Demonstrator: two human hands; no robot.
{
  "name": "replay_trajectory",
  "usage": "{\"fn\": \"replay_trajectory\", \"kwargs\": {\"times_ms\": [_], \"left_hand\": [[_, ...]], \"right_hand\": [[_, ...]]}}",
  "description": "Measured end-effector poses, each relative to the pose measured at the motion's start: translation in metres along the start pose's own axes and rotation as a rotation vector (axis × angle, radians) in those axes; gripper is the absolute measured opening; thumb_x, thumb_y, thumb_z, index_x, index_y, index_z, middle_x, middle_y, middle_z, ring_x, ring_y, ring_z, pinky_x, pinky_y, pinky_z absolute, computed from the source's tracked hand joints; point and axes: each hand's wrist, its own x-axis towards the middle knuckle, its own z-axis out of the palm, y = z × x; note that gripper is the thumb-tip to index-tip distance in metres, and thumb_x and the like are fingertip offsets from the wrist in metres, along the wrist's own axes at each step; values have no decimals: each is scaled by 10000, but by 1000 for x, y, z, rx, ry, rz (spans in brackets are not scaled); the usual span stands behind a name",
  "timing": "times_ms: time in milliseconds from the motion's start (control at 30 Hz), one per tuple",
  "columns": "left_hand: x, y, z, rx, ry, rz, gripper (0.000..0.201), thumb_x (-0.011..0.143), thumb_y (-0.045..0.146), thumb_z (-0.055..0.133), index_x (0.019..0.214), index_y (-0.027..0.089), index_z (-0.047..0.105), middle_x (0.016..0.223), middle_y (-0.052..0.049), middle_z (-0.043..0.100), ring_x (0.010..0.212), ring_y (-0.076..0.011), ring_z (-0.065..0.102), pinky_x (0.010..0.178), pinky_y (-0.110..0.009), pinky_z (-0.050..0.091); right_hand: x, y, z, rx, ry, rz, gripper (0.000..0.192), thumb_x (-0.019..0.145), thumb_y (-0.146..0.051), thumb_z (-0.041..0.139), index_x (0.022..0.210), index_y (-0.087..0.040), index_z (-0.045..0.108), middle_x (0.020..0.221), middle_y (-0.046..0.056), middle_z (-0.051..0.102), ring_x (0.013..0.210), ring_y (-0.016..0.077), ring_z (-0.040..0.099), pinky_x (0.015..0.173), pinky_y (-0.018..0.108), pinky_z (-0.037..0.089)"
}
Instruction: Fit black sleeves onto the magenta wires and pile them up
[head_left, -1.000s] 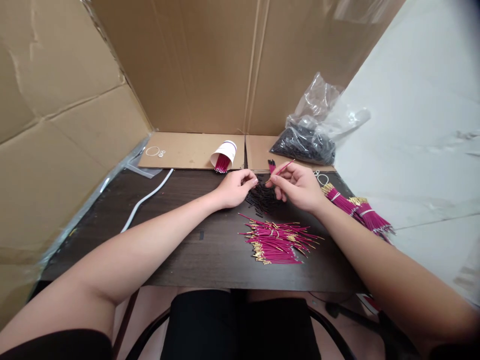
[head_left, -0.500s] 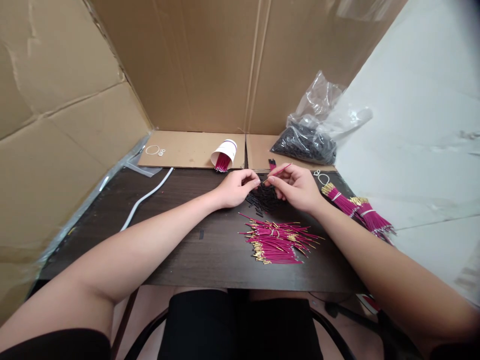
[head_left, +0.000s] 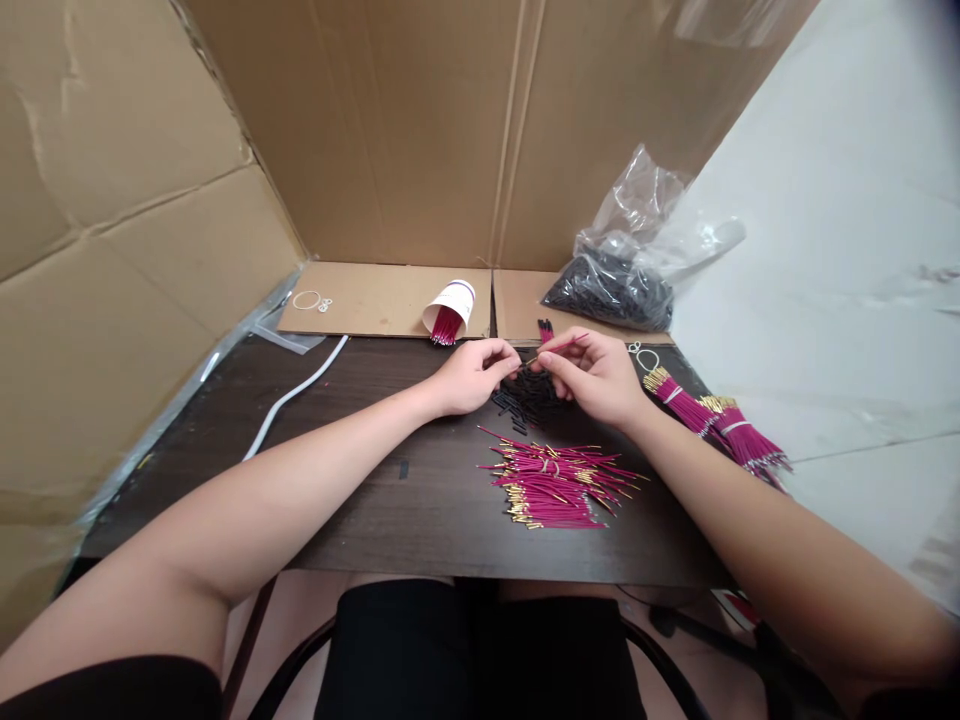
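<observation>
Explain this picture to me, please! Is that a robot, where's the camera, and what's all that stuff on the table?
There's no robot: these are a person's own bare arms. The camera sits on the person's head, looking forward and down, so the arms reach in from below.

The right hand holds a thin pink wire with a gold end. The left hand has its fingertips pinched together near that end; anything between them is too small to tell.

On the dark table, black tubes lie in a heap below the hands. Nearer the person is a pile of pink wires. Further back are a cup on its side, with more wires inside, and a clear bag of black bits.
</observation>
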Motion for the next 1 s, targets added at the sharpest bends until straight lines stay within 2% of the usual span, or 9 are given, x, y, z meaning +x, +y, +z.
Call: {"fn": "replay_trajectory", "kwargs": {"times_ms": [1000], "left_hand": [[0,-1,0,37,-7,29,223,1046,336,655,947,140,697,884,-65,717,765,-152,585,747,-312,479]], "right_hand": [[-1,0,1,5,-17,-46,370,933,-507,885,976,-179,719,860,91,804,506,119,615,457,280,495]]}}
